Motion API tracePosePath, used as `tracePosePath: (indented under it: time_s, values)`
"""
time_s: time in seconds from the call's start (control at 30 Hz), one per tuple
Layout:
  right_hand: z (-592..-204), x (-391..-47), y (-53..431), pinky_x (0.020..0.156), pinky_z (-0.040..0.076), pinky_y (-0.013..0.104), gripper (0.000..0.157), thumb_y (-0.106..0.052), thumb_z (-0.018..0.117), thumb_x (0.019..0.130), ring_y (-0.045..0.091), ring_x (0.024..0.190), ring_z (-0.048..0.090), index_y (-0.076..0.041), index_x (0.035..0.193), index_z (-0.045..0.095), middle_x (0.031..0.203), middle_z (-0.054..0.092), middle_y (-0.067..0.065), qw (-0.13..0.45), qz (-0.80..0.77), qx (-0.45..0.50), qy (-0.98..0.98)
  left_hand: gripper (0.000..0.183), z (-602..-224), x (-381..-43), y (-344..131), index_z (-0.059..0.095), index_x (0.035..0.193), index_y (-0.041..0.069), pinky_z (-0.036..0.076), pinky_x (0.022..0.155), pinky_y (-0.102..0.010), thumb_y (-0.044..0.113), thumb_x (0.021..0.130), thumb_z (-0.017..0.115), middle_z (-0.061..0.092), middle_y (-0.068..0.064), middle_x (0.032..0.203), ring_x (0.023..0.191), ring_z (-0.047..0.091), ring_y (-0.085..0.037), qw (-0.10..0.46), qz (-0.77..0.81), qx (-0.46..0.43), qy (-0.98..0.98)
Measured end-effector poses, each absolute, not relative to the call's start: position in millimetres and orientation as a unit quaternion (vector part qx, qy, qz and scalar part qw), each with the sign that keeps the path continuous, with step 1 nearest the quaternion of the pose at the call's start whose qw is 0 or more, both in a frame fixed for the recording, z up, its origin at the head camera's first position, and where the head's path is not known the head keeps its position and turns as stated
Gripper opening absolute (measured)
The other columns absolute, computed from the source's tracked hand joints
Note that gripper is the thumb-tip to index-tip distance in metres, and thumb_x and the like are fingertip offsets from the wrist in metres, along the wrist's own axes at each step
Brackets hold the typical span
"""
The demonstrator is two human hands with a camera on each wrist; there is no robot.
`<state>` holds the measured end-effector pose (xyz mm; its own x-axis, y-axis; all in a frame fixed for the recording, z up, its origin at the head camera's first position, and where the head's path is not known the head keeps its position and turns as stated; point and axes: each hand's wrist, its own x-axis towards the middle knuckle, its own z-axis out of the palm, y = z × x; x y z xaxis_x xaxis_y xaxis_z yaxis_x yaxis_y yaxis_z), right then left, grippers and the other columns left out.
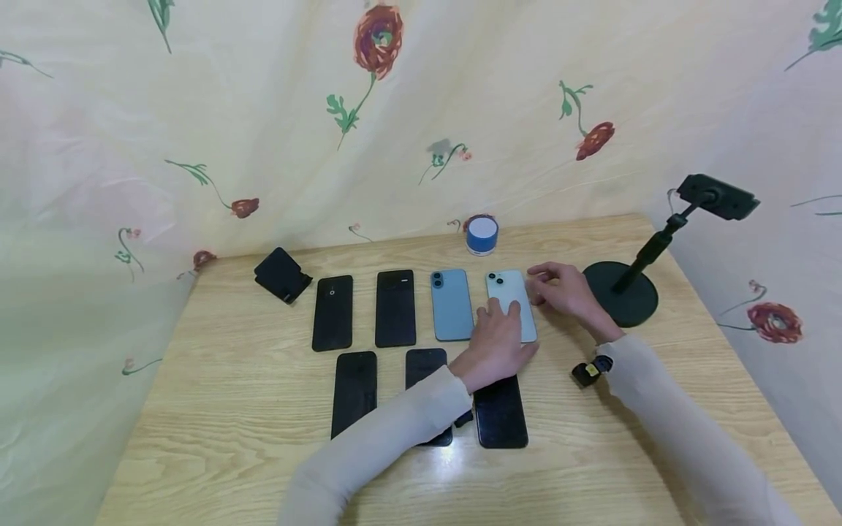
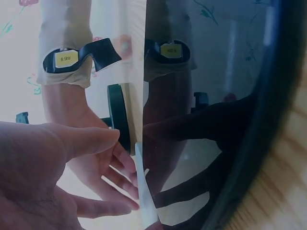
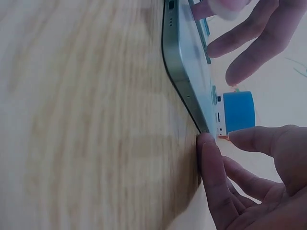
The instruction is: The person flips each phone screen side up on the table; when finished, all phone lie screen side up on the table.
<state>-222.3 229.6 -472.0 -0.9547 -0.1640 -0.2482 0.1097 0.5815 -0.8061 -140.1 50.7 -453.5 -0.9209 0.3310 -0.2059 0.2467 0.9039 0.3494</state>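
Observation:
A white phone [image 1: 508, 288] lies back up at the right end of the back row, its two camera lenses at the top left. My left hand [image 1: 495, 349] reaches over it, fingertips on its back and thumb stretched toward its lower end. Beside the phone's right long edge is my right hand [image 1: 562, 287]. In the right wrist view, a fingertip of the right hand [image 3: 230, 187] meets the corner of the phone [image 3: 192, 81], the thumb apart from it. Just left lies a light blue phone [image 1: 452, 307], and a black phone [image 1: 501, 420] is partly under my left hand.
Two dark phones [image 1: 332, 314] continue the back row, and two more [image 1: 355, 391] lie in front, partly hidden by my left sleeve. A blue round container [image 1: 482, 235] stands behind. At right rises a black stand [image 1: 620, 294]; a flat black object [image 1: 283, 275] lies back left.

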Motion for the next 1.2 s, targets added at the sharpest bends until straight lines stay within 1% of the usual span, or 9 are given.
tracePosePath:
  time_s: [0.13,0.27,0.4,0.5,0.67,0.77,0.9,1.0,1.2]
  values:
    - [-475,-226,229,0.070,0.061,0.024,0.045,-0.023,0.057,0.107,0.013,0.079,0.073,0.001,0.145,0.055,0.127,0.061,0.026,0.146,-0.459,-0.015,0.876,0.067,-455,-144,57,0.050,0.148,0.012,0.049,0.070,-0.026,0.052,0.097,0.068,0.051,-0.015,0.135,0.112,0.051,-0.025,0.125,0.146,0.151,0.970]
    - [-477,-228,228,0.068,0.060,0.023,0.044,-0.025,0.058,0.106,0.012,0.076,0.071,0.000,0.143,0.058,0.124,0.063,0.026,0.131,-0.451,-0.017,0.883,0.063,-457,-147,62,0.055,0.142,0.013,0.049,0.067,-0.023,0.054,0.096,0.069,0.052,-0.014,0.134,0.114,0.051,-0.026,0.111,0.116,0.149,0.976]
    - [-478,-228,226,0.067,0.059,0.023,0.044,-0.026,0.058,0.106,0.013,0.074,0.071,-0.001,0.142,0.059,0.122,0.066,0.026,0.123,-0.443,-0.021,0.888,0.061,-460,-148,64,0.059,0.140,0.015,0.052,0.073,-0.024,0.055,0.096,0.069,0.052,-0.015,0.135,0.118,0.051,-0.028,0.099,0.094,0.149,0.979]
    - [-478,-228,225,0.066,0.058,0.023,0.044,-0.027,0.058,0.106,0.013,0.073,0.070,-0.002,0.142,0.060,0.120,0.068,0.025,0.117,-0.433,-0.027,0.893,0.060,-461,-149,65,0.060,0.139,0.015,0.051,0.078,-0.025,0.055,0.096,0.069,0.052,-0.015,0.136,0.118,0.051,-0.029,0.092,0.083,0.156,0.980]
    - [-477,-226,225,0.065,0.054,0.023,0.042,-0.029,0.059,0.105,0.013,0.072,0.068,-0.005,0.140,0.063,0.116,0.070,0.023,0.110,-0.408,-0.037,0.906,0.062,-461,-152,69,0.059,0.142,0.016,0.051,0.083,-0.027,0.054,0.095,0.070,0.052,-0.015,0.139,0.119,0.050,-0.028,0.098,0.081,0.155,0.980]
    - [-476,-225,225,0.064,0.054,0.023,0.042,-0.029,0.059,0.106,0.014,0.073,0.069,-0.005,0.139,0.063,0.117,0.070,0.023,0.108,-0.400,-0.039,0.909,0.063,-461,-152,72,0.058,0.143,0.017,0.052,0.086,-0.028,0.054,0.094,0.072,0.050,-0.015,0.141,0.121,0.049,-0.029,0.101,0.090,0.151,0.979]
    - [-477,-225,226,0.065,0.053,0.023,0.042,-0.030,0.058,0.106,0.015,0.074,0.068,-0.005,0.140,0.063,0.117,0.069,0.023,0.109,-0.394,-0.040,0.912,0.061,-462,-152,73,0.059,0.141,0.017,0.053,0.093,-0.031,0.052,0.094,0.073,0.051,-0.016,0.141,0.122,0.050,-0.030,0.098,0.099,0.147,0.979]
    - [-478,-226,226,0.065,0.053,0.024,0.043,-0.031,0.058,0.106,0.015,0.074,0.067,-0.005,0.140,0.063,0.117,0.069,0.023,0.110,-0.390,-0.040,0.913,0.058,-462,-153,73,0.060,0.140,0.017,0.054,0.095,-0.033,0.051,0.094,0.073,0.050,-0.016,0.141,0.123,0.049,-0.031,0.099,0.104,0.143,0.979]
    - [-476,-227,223,0.069,0.055,0.023,0.043,-0.030,0.057,0.107,0.017,0.078,0.068,-0.004,0.142,0.061,0.118,0.066,0.023,0.128,-0.413,-0.035,0.901,0.057,-461,-156,72,0.060,0.140,0.016,0.056,0.091,-0.033,0.050,0.095,0.072,0.049,-0.017,0.142,0.124,0.049,-0.032,0.105,0.103,0.141,0.979]
